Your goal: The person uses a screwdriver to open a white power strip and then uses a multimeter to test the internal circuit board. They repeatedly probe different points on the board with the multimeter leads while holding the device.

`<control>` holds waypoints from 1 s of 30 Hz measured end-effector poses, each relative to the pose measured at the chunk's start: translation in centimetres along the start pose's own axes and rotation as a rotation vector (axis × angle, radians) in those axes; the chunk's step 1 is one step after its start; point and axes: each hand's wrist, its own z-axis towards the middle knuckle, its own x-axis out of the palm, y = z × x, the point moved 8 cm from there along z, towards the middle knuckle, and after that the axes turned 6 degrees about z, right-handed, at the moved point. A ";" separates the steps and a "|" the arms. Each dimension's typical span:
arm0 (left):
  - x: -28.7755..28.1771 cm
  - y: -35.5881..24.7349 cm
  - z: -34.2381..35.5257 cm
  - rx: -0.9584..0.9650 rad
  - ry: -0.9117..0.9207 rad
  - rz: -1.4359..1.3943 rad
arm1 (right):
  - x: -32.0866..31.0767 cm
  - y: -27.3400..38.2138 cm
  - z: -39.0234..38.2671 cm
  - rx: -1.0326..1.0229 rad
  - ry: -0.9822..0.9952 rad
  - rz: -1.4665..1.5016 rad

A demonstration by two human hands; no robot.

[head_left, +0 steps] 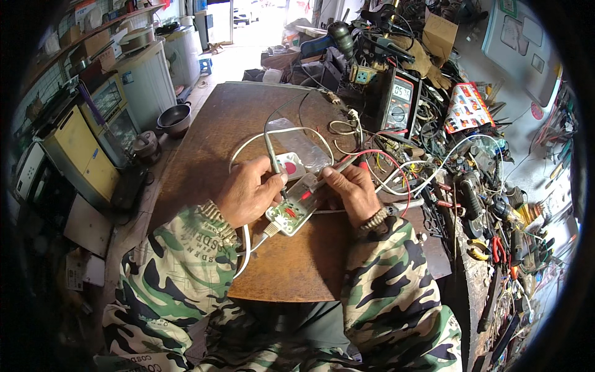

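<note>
On the brown table lies an opened white power strip housing (296, 218) with its inner parts and red bits exposed. A white cord (245, 251) runs near its lower left end. My left hand (251, 192) is closed on a grey pen-like test probe (270, 149) with a dark lead, pointed down at the housing's near end. My right hand (352, 191) pinches another test probe (347, 162) with a red lead, over the housing's right side; its tip is hard to make out. Behind my hands sits a white piece with a red round spot (289, 166).
A multimeter (398, 102) with a lit display stands at the table's right back. A clear plastic sheet (304, 141) lies behind the housing. Tangled cables, pliers (498, 249) and other tools crowd the right side. A dark pot (174, 119) stands beyond the left edge.
</note>
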 end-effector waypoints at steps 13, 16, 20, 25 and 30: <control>0.2 0.2 -0.2 0.001 0.036 -0.104 | 0.2 -0.1 2.7 0.083 0.263 0.053; 0.0 -0.5 -0.6 -0.001 0.030 -0.150 | 0.7 -0.2 2.6 0.046 0.332 -0.025; -0.3 -1.3 -0.9 -0.034 0.021 -0.124 | 0.9 -0.6 2.7 0.105 0.293 0.023; -0.1 -1.1 -1.0 -0.058 0.047 -0.106 | 0.6 -1.0 2.5 0.127 0.244 0.086; 0.5 -0.7 -1.2 -0.041 0.115 -0.187 | 0.5 -1.3 2.4 0.116 0.234 0.134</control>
